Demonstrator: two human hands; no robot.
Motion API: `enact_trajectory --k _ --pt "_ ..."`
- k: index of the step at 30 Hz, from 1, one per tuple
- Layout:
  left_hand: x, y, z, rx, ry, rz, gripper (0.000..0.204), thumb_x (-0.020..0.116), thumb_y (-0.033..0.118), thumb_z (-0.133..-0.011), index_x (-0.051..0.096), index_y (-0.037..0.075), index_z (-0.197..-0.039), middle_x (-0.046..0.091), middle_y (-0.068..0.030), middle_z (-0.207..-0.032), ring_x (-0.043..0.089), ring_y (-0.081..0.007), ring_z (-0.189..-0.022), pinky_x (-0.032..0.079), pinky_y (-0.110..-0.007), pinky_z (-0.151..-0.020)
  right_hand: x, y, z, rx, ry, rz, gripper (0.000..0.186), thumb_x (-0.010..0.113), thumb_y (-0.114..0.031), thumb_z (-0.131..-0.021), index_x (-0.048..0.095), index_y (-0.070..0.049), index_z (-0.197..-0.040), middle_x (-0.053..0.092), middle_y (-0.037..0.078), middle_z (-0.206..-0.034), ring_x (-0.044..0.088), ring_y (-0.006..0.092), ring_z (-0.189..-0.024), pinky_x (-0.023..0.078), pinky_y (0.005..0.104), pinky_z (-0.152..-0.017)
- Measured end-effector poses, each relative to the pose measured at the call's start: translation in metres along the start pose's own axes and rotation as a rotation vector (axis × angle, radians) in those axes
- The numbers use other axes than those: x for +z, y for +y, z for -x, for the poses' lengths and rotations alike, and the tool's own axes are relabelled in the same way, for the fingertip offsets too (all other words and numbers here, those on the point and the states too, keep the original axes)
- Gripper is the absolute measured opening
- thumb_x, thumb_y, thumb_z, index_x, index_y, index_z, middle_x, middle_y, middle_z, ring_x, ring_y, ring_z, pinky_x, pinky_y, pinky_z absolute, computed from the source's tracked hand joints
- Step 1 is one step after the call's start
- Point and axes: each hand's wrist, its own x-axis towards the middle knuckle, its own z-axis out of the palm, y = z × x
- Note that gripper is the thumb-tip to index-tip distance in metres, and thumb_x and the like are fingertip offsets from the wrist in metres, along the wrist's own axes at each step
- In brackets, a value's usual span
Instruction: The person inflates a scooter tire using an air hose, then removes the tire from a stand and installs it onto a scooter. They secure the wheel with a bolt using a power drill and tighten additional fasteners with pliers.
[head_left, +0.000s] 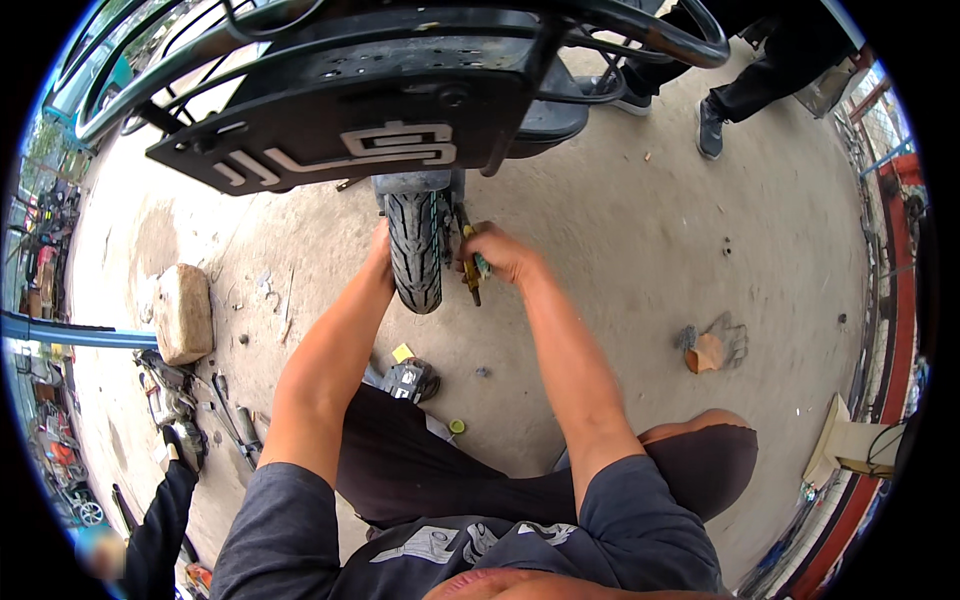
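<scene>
The black treaded tyre (413, 255) of a two-wheeler's wheel stands upright in front of me, below a black rack. My left hand (381, 250) reaches to the left side of the wheel; the tyre hides its fingers. On the right side, the fingers of my right hand (490, 250) are closed round a yellow bar-like piece (470, 238) with a dark lower end. Something green shows beneath that hand. Whether the yellow piece is a tool or part of the vehicle, I cannot tell.
The black rack with its plate (350, 135) overhangs the wheel. A person's legs (745, 85) stand at the far right. On the ground lie a glove (722, 345), a stone block (184, 314) and a yellow-green cap (457, 426). Another person's dark sleeve (165, 515) is at lower left.
</scene>
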Motion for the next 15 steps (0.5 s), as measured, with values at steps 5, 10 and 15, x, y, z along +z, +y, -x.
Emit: enact_trajectory --k 5,10,15 --pt "-0.021 -0.003 -0.009 0.03 0.093 0.027 0.037 0.049 0.031 -0.1 0.065 -0.002 -0.109 0.071 -0.0133 -0.095 0.07 -0.0253 -0.076 0.061 -0.038 -0.067 0.015 0.035 0.011 -0.129 0.063 0.164 0.027 0.063 -0.003 -0.07 0.06 0.001 -0.097 0.064 0.01 -0.087 0.061 0.0213 -0.082 0.048 0.0343 -0.071" --pt "0.021 0.003 0.01 0.032 0.028 0.017 0.036 0.051 0.032 -0.1 0.064 0.0 -0.114 0.071 -0.0123 -0.098 0.07 -0.0251 -0.08 0.061 -0.039 -0.07 0.01 0.062 -0.001 -0.339 0.23 0.452 0.025 0.062 -0.005 -0.072 0.058 0.002 -0.096 0.061 0.011 -0.085 0.058 0.0208 -0.081 0.046 0.0365 -0.069" --pt "0.019 0.004 0.01 0.064 0.058 0.021 0.035 0.055 0.031 -0.1 0.064 0.002 -0.116 0.07 -0.0121 -0.1 0.07 -0.0245 -0.082 0.062 -0.038 -0.072 0.012 0.03 0.004 -0.063 0.046 0.28 0.023 0.062 -0.006 -0.074 0.054 0.003 -0.094 0.058 0.011 -0.085 0.058 0.0213 -0.073 0.047 0.0387 -0.064"
